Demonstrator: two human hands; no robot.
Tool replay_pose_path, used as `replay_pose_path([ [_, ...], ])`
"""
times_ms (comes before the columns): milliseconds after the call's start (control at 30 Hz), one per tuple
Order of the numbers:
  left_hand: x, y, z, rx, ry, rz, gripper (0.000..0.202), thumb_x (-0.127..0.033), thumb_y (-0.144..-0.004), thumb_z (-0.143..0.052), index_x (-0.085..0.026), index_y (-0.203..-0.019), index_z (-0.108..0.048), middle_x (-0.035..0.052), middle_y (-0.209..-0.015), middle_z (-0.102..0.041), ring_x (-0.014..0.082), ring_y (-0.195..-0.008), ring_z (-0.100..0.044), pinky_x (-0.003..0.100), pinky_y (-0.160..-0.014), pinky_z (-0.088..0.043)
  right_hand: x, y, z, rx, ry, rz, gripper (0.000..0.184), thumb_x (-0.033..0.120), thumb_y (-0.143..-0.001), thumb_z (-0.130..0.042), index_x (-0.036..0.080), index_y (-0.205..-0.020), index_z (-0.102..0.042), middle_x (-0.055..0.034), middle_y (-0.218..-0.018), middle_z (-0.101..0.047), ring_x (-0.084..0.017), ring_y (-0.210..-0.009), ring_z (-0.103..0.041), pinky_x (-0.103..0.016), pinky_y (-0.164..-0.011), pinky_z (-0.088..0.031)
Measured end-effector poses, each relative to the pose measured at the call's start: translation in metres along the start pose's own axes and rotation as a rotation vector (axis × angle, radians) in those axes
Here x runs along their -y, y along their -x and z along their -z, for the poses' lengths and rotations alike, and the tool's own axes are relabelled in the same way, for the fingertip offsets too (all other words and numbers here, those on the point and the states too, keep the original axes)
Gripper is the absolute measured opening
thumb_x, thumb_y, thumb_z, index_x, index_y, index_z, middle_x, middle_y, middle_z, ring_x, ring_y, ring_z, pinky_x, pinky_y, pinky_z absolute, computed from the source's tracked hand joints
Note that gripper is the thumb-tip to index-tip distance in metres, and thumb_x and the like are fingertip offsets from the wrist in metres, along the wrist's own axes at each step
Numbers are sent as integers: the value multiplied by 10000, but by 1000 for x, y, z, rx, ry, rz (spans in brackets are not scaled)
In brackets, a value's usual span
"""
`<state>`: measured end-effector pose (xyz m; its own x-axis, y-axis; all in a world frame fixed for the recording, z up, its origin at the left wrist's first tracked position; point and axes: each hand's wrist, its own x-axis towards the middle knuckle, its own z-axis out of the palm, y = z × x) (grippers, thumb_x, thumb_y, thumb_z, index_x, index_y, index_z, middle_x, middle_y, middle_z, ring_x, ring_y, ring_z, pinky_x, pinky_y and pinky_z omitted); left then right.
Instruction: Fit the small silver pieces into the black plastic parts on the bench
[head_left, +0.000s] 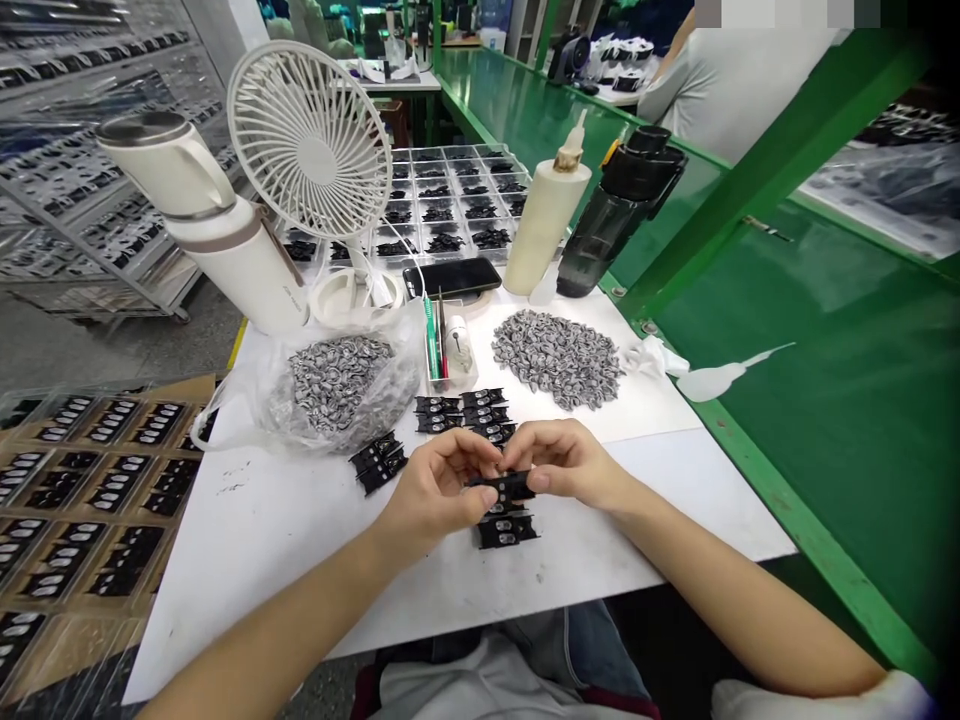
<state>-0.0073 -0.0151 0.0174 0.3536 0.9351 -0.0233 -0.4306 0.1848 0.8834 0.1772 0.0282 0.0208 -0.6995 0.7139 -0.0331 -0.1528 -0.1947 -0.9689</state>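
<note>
Between both hands is a small black plastic part [513, 487], pinched at its two ends just above the white tabletop. My left hand [442, 485] is closed on its left end, thumb in front. On the right end, my right hand [564, 465] is closed, its index finger curled over toward the left fingertips. Whether a smaller piece is between the fingertips I cannot tell. Below lie more black parts with silvery inserts [508, 530]. Others stand in rows behind the hands [439, 413], and a small tilted group [378, 462] rests left of my left hand.
A clear bag of small grey pieces [337, 385] lies left; a loose grey pile [556, 358] lies right. Behind are a pen box [450, 350], phone [452, 277], fan [315, 160], white flask [236, 260], squeeze bottle [544, 225] and dark bottle [619, 215]. A green rail [780, 500] runs along the right.
</note>
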Motion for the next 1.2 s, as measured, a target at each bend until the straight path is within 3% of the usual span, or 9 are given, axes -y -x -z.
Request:
replay_pose_path([
  [167, -3, 2, -1, 38, -86, -69, 214, -107, -682, -661, -222, -856, -613, -18, -750, -580, 82, -724, -517, 187, -683, -400, 3, 2, 1, 17, 94, 168, 232, 225, -675, -715, 185, -898, -666, 14, -694, -648, -61, -614, -581, -149, -589, -447],
  [367, -5, 1, 0, 9, -92, -2, 203, -108, -670, -666, -206, -840, -613, -12, -744, -577, 84, -720, -510, 188, -668, -387, 1, 1, 3, -2, 167, 193, 229, 210, -675, -712, 195, -900, -671, 13, -700, -645, -64, -628, -579, -157, -606, -451],
  [567, -2, -2, 0, -86, 155, 219, 226, -148, -596, -713, -188, -749, -552, -38, -643, -489, 65, -595, -432, 188, -564, -342, -2, -1, -1, -104, 92, -5, 196, 282, -682, -701, 158, -826, -655, 20, -589, -627, -65, -505, -563, -165, -495, -455],
  [700, 4, -4, -1, -132, 282, 267, 207, -140, -621, -661, -194, -747, -505, -40, -667, -473, 62, -577, -420, 208, -587, -352, -5, -6, -5, -155, 83, -90, 237, 335, -683, -688, 149, -814, -621, 29, -577, -607, -77, -506, -573, -191, -508, -480],
  [800, 8, -6, 1, -223, 261, 243, 174, -116, -656, -615, -192, -755, -494, -39, -684, -462, 67, -617, -445, 205, -608, -373, -4, -9, -8, -223, 270, -71, 264, 379, -723, -639, 149, -850, -609, 13, -624, -615, -101, -559, -592, -221, -543, -490],
  [967, 11, -8, 2, -312, 248, 242, 192, -115, -681, -600, -203, -775, -457, -46, -709, -463, 64, -647, -466, 192, -632, -404, 15, 8, -6, -313, 830, 70, 247, 372, -822, -518, 174, -934, -614, -21, -748, -660, -132, -662, -605, -260, -635, -478],
  [1067, 12, -7, 3, -363, 206, 248, 194, -128, -677, -609, -203, -787, -467, -58, -709, -425, 49, -603, -430, 179, -604, -406, 23, 34, 14, -636, 1019, 204, 199, 315, -843, -487, 191, -922, -621, -31, -780, -653, -146, -728, -604, -283, -694, -476],
  [1167, 14, -7, 4, -412, 161, 270, 192, -136, -665, -615, -203, -788, -483, -64, -705, -402, 43, -584, -401, 171, -583, -399, 21, 65, 53, -1259, 1263, 365, 201, 305, -813, -509, 186, -873, -659, -95, -1010, -565, -211, -978, -535, -365, -850, -433],
  [1200, 15, -7, 5, -421, 150, 277, 193, -139, -661, -618, -203, -787, -487, -65, -705, -404, 44, -587, -401, 171, -581, -396, 19, 74, 69, -1419, 1343, 346, 228, 314, -795, -521, 182, -908, -668, -119, -1143, -486, -250, -1089, -467, -401, -897, -402],
])
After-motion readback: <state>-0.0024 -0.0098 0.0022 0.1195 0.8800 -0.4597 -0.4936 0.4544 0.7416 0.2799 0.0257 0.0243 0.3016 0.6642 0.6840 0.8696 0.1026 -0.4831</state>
